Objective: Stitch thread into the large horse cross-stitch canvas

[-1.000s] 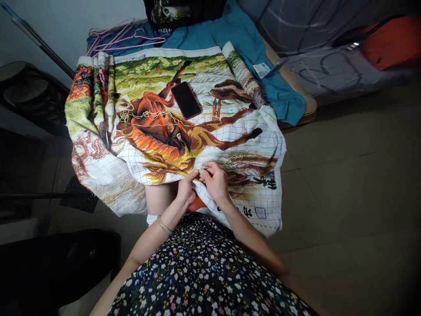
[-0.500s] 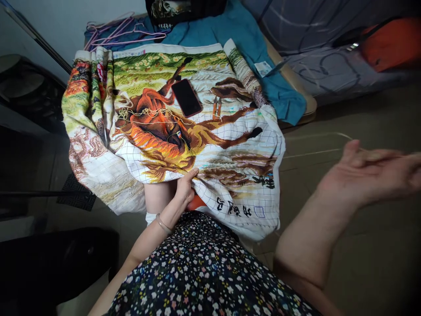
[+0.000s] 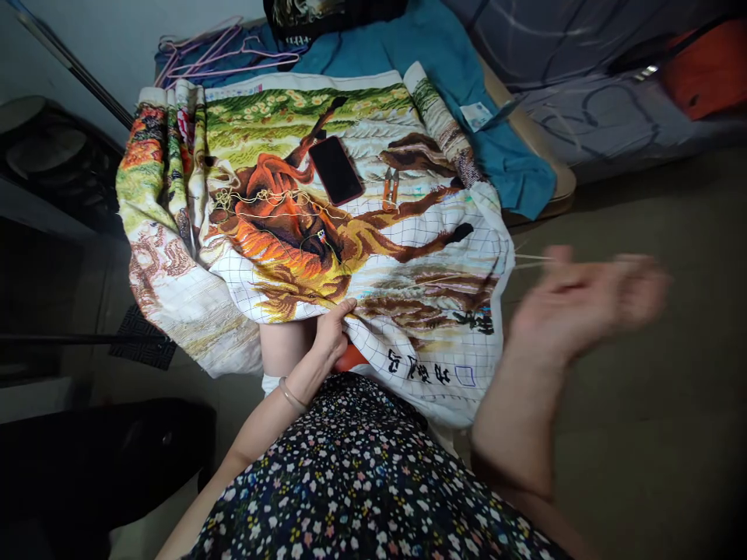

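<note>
Left hand [image 3: 331,330] pinches colourful embroidered cloth [image 3: 373,292], right hand [image 3: 583,303] grip unclear at thin pale thread [image 3: 532,258]; likely pull-through step, next needs even tension.

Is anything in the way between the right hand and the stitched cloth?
Nothing visible blocks it: only pale thread spans the gap between the right hand and the stitched cloth at its right edge. The phone and orange-handled snips lie on the cloth, farther from the person than that thread.
</note>
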Demonstrator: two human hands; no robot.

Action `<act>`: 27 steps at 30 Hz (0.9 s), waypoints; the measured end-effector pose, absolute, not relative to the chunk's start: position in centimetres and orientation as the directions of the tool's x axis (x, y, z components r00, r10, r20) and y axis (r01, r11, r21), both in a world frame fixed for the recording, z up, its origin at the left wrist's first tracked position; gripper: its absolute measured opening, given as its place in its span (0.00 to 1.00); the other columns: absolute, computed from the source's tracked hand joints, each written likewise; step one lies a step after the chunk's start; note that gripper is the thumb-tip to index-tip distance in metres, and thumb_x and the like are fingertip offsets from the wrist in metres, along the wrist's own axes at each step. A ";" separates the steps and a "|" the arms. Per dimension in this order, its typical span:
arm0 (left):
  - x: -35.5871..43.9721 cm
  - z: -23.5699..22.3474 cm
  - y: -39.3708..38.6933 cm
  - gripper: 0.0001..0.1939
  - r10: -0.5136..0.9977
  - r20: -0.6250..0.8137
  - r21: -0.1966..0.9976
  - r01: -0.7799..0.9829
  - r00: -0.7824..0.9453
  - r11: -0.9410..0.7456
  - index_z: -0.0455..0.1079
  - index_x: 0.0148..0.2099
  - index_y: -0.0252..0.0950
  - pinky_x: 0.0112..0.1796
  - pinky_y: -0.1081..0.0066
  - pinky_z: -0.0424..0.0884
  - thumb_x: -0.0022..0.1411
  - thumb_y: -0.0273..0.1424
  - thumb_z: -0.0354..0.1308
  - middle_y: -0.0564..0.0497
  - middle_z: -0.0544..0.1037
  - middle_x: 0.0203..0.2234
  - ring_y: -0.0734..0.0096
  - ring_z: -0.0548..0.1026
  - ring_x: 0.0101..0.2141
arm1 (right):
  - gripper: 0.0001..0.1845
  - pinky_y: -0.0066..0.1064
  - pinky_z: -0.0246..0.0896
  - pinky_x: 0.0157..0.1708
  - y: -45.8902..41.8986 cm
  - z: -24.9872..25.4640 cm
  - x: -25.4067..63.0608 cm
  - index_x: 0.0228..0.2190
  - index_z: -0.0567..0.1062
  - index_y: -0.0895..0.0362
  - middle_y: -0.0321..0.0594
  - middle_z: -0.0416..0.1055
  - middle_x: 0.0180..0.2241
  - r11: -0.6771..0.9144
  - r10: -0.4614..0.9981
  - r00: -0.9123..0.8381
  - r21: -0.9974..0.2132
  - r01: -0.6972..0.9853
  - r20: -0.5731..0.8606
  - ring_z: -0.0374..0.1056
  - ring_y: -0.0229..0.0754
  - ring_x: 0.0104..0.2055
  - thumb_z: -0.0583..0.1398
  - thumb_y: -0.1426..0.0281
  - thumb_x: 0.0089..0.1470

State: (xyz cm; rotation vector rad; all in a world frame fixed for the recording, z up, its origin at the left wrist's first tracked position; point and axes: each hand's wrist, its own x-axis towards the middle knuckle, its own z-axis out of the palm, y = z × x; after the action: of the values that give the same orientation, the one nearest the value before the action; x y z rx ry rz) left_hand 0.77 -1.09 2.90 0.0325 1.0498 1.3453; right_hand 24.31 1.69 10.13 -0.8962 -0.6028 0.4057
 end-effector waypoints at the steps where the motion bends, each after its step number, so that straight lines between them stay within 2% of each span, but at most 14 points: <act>1: 0.8 2.9 -1.1 0.20 0.794 -0.593 0.570 -0.766 -0.134 0.296 0.72 0.34 0.34 0.50 0.62 0.67 0.34 0.26 0.71 0.49 0.79 0.28 0.59 0.78 0.42 | 0.11 0.36 0.67 0.43 2.1 10.7 26.4 0.24 0.69 0.46 0.24 0.58 0.16 0.612 0.442 0.812 -0.790 0.036 0.380 0.54 0.28 0.16 0.61 0.69 0.57; 3: 0.8 2.8 -1.0 0.21 0.798 -0.587 0.573 -0.767 -0.138 0.289 0.72 0.34 0.34 0.49 0.62 0.67 0.34 0.25 0.71 0.49 0.79 0.27 0.59 0.78 0.42 | 0.13 0.37 0.65 0.45 2.6 11.1 28.5 0.24 0.72 0.41 0.23 0.62 0.16 0.631 0.311 0.824 -0.751 0.193 0.473 0.55 0.27 0.16 0.58 0.70 0.59; 5: 0.9 2.7 -1.0 0.21 0.798 -0.585 0.571 -0.771 -0.143 0.281 0.72 0.35 0.33 0.49 0.62 0.67 0.33 0.25 0.71 0.50 0.79 0.27 0.60 0.78 0.41 | 0.10 0.37 0.66 0.41 2.4 10.3 27.4 0.27 0.73 0.42 0.23 0.63 0.16 0.582 0.399 0.772 -0.787 0.204 0.495 0.56 0.28 0.15 0.59 0.70 0.57; 6: 0.8 2.7 -1.0 0.21 0.795 -0.589 0.571 -0.771 -0.146 0.281 0.72 0.34 0.33 0.49 0.63 0.68 0.33 0.25 0.71 0.50 0.79 0.26 0.60 0.78 0.40 | 0.07 0.36 0.67 0.38 2.0 9.6 25.8 0.28 0.73 0.45 0.24 0.63 0.16 0.523 0.526 0.717 -0.839 0.152 0.458 0.56 0.29 0.15 0.61 0.69 0.56; 7: 0.8 2.7 -1.0 0.21 0.791 -0.594 0.571 -0.770 -0.148 0.284 0.72 0.34 0.33 0.48 0.63 0.68 0.34 0.25 0.71 0.50 0.79 0.26 0.61 0.78 0.39 | 0.04 0.34 0.67 0.33 1.5 8.6 23.7 0.28 0.73 0.48 0.24 0.62 0.15 0.435 0.681 0.631 -0.898 0.061 0.372 0.56 0.30 0.14 0.62 0.69 0.54; 9: 0.8 2.7 -1.1 0.20 0.790 -0.596 0.574 -0.765 -0.145 0.292 0.72 0.34 0.33 0.48 0.63 0.68 0.35 0.25 0.71 0.50 0.79 0.25 0.62 0.78 0.38 | 0.05 0.30 0.63 0.23 0.2 6.7 19.2 0.31 0.72 0.52 0.26 0.63 0.14 0.109 0.937 0.337 -0.993 -0.042 0.089 0.58 0.33 0.14 0.62 0.65 0.53; 11: 0.7 2.7 -1.1 0.19 0.797 -0.590 0.578 -0.758 -0.131 0.303 0.72 0.35 0.33 0.47 0.63 0.68 0.36 0.26 0.71 0.51 0.79 0.26 0.63 0.78 0.36 | 0.09 0.26 0.59 0.18 -1.0 4.9 15.5 0.34 0.73 0.55 0.28 0.65 0.15 -0.118 0.992 0.053 -0.993 0.024 -0.116 0.59 0.33 0.15 0.61 0.63 0.53; 12: 0.7 2.8 -1.1 0.19 0.801 -0.586 0.578 -0.756 -0.123 0.308 0.72 0.35 0.33 0.47 0.64 0.68 0.36 0.26 0.71 0.51 0.79 0.26 0.64 0.78 0.35 | 0.10 0.25 0.57 0.17 -1.5 4.3 14.3 0.35 0.74 0.56 0.29 0.66 0.16 -0.157 0.987 -0.028 -0.984 0.083 -0.160 0.59 0.33 0.15 0.60 0.63 0.54; 16: 0.7 2.9 -1.1 0.17 0.807 -0.579 0.582 -0.752 -0.117 0.309 0.72 0.32 0.34 0.44 0.66 0.68 0.37 0.25 0.70 0.52 0.78 0.24 0.70 0.75 0.29 | 0.15 0.24 0.55 0.17 -2.2 3.0 12.6 0.37 0.78 0.59 0.32 0.68 0.18 -0.098 0.990 -0.071 -0.963 0.252 -0.119 0.57 0.32 0.16 0.57 0.63 0.55; 27: 0.7 3.0 -1.0 0.13 0.808 -0.581 0.579 -0.749 -0.100 0.323 0.71 0.28 0.33 0.40 0.68 0.67 0.37 0.25 0.70 0.52 0.77 0.23 0.73 0.73 0.26 | 0.18 0.26 0.57 0.19 -1.6 3.1 12.4 0.37 0.80 0.59 0.34 0.68 0.17 -0.036 0.996 -0.063 -0.938 0.344 -0.061 0.59 0.34 0.16 0.56 0.62 0.56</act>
State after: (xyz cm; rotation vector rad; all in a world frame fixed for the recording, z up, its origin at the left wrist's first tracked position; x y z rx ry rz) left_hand 0.68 -0.96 3.00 0.0719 1.0397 1.3090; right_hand 12.40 -1.63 3.07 -1.4672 -1.4966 1.1151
